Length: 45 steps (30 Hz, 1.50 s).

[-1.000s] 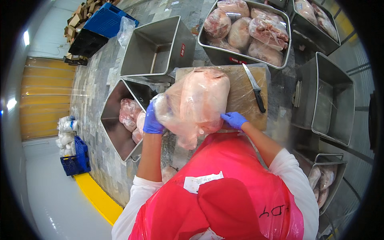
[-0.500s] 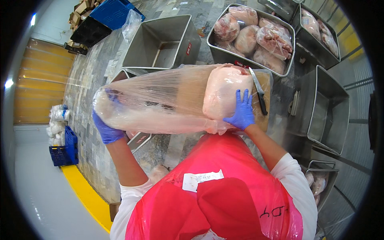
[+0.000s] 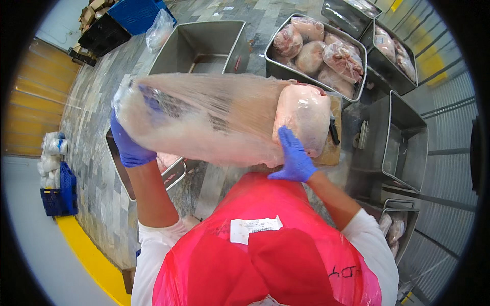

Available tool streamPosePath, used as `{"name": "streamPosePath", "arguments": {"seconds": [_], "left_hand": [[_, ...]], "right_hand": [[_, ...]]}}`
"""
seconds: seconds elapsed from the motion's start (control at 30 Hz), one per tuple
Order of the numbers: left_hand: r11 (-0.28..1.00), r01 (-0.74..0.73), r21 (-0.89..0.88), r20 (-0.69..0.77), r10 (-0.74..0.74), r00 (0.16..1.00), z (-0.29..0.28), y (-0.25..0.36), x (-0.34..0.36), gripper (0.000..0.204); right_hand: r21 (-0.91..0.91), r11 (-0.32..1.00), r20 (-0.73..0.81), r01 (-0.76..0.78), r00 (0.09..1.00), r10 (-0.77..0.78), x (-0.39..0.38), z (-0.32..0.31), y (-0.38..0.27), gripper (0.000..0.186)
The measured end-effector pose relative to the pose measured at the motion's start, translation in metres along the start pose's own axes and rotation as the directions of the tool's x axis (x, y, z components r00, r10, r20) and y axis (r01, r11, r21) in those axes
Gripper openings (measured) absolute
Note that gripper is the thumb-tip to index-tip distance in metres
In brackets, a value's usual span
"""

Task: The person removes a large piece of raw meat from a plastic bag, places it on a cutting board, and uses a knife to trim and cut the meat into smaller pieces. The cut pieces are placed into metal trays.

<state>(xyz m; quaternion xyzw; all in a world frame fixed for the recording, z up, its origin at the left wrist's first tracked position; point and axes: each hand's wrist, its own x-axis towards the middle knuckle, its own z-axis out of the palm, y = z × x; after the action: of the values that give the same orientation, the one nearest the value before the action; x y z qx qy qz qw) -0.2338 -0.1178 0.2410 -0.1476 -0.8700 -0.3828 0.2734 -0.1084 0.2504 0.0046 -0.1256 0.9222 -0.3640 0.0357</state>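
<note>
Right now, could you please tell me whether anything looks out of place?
Possibly the knife: it lies on the board close beside the meat, blade mostly hidden, an awkward spot with the right hand on that meat. Nothing looks clearly spilled.

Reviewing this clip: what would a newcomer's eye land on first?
First, the clear plastic stretched across the middle, from the left hand to the pale meat by the right hand. Then the pink-red apron at bottom centre, and the metal bin of wrapped meat pieces at the top, right of centre.
</note>
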Motion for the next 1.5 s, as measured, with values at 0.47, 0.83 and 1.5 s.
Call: {"name": "streamPosePath", "arguments": {"seconds": [0.47,0.83,1.5], "left_hand": [[0.687,0.547,-0.478,0.497,-0.302,0.813,0.046,-0.095,-0.140,0.073],[0.728,0.443,-0.524,0.416,-0.236,0.878,0.158,-0.014,-0.071,0.030],[0.910,0.406,-0.081,-0.184,-0.414,0.891,-0.035,0.038,-0.289,0.056]], "right_hand": [[0.335,0.935,-0.257,-0.114,0.944,0.207,0.167,0.107,-0.057,0.032],[0.698,0.701,-0.163,0.147,0.986,-0.045,0.180,-0.092,-0.169,0.024],[0.742,0.604,0.618,-0.291,0.646,-0.449,0.088,0.138,-0.216,0.032]]}}
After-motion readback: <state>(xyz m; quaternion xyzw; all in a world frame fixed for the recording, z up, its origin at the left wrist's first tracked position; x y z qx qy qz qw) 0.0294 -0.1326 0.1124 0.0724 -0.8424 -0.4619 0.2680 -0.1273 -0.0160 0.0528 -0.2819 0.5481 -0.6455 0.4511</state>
